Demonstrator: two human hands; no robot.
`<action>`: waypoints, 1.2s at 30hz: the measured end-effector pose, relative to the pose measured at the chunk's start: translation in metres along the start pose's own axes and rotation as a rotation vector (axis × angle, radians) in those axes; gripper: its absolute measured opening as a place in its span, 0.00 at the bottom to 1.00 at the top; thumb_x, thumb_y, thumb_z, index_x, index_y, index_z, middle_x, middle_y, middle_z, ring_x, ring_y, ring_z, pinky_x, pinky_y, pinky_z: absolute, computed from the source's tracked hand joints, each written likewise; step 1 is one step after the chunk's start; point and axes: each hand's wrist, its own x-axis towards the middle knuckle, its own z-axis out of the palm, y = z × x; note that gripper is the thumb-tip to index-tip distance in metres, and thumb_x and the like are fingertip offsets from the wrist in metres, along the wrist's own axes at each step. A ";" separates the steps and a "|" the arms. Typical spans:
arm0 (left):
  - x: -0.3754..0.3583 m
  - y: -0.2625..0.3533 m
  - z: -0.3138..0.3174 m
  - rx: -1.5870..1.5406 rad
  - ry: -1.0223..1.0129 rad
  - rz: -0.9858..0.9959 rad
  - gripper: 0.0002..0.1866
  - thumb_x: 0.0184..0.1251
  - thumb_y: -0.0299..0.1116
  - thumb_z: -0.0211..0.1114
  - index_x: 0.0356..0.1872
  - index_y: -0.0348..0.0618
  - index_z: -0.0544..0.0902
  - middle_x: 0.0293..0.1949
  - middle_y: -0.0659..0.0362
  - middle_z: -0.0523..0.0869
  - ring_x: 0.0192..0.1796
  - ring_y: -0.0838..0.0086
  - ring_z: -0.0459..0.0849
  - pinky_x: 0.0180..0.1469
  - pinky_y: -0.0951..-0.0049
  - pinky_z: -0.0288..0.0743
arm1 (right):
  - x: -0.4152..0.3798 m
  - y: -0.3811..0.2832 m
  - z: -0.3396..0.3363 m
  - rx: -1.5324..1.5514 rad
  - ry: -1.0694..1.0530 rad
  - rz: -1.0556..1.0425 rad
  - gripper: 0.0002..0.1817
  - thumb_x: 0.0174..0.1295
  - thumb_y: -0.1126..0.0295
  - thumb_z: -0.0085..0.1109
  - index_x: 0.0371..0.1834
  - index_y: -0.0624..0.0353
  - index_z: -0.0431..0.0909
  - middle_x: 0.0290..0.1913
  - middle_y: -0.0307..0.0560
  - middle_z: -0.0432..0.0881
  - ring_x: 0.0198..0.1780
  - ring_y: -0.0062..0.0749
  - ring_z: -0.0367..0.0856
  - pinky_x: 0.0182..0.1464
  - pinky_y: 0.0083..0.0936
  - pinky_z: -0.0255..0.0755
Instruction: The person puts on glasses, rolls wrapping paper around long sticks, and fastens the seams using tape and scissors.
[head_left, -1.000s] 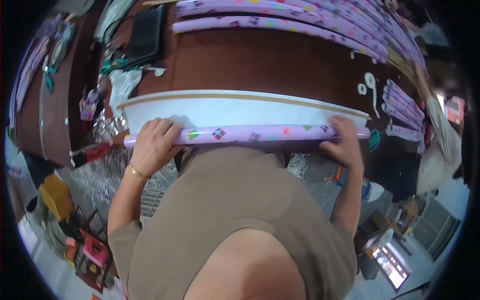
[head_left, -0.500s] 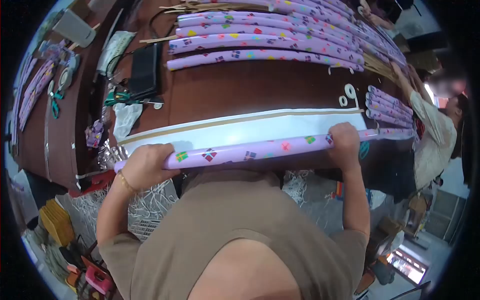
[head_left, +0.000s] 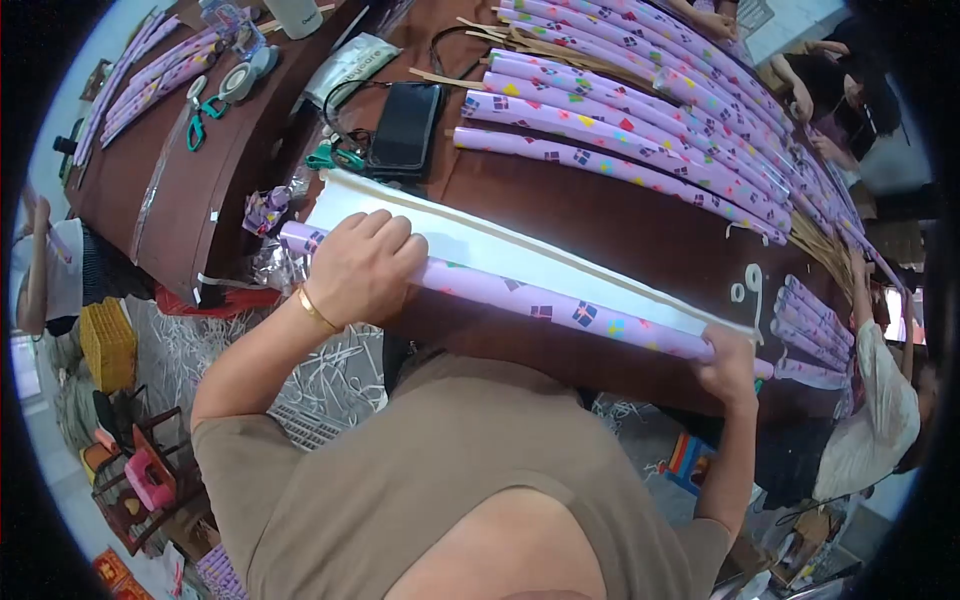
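Observation:
A lilac roll of gift-patterned wrapping paper (head_left: 560, 310) lies slantwise at the table edge before me, its left end farther away than its right. From it a flap of the paper's white underside (head_left: 470, 238) lies exposed, with a tan strip along its far edge. My left hand (head_left: 368, 265) is closed round the roll near its left end, knuckles up. Toward the other end my right hand (head_left: 728, 362) grips it too, with the fingers partly hidden.
Finished-looking lilac rolls (head_left: 620, 165) lie at the back of the dark table (head_left: 600, 215). Nearby are a black pouch (head_left: 405, 128), green-handled scissors (head_left: 335, 155), a white tape ring (head_left: 752, 277) and shorter rolls (head_left: 812, 318). A co-worker's sleeve (head_left: 875, 375) is at right.
The roll has swung, its left end moving away and its right end nearer. The exposed white flap looks narrower. My left hand has moved forward along with it, and the view has turned.

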 end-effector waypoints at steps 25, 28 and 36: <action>0.021 -0.001 -0.014 -0.066 -0.022 0.039 0.12 0.46 0.37 0.68 0.26 0.44 0.74 0.26 0.55 0.75 0.31 0.58 0.79 0.32 0.60 0.72 | 0.017 -0.024 -0.003 -0.107 0.097 -0.062 0.15 0.40 0.71 0.68 0.29 0.58 0.71 0.32 0.52 0.77 0.38 0.54 0.77 0.40 0.45 0.70; 0.016 -0.001 -0.011 -0.230 -0.220 0.003 0.14 0.44 0.38 0.71 0.25 0.45 0.74 0.25 0.55 0.74 0.29 0.57 0.79 0.31 0.59 0.72 | 0.019 -0.022 -0.004 -0.269 0.291 -0.077 0.15 0.36 0.74 0.65 0.28 0.56 0.70 0.29 0.51 0.74 0.34 0.53 0.75 0.36 0.46 0.68; 0.013 0.000 -0.003 -0.134 -0.167 -0.016 0.18 0.46 0.43 0.72 0.26 0.44 0.74 0.26 0.53 0.76 0.32 0.56 0.81 0.33 0.60 0.74 | 0.023 -0.018 -0.010 -0.259 0.328 -0.165 0.17 0.32 0.72 0.64 0.25 0.56 0.66 0.25 0.48 0.70 0.29 0.49 0.73 0.31 0.43 0.68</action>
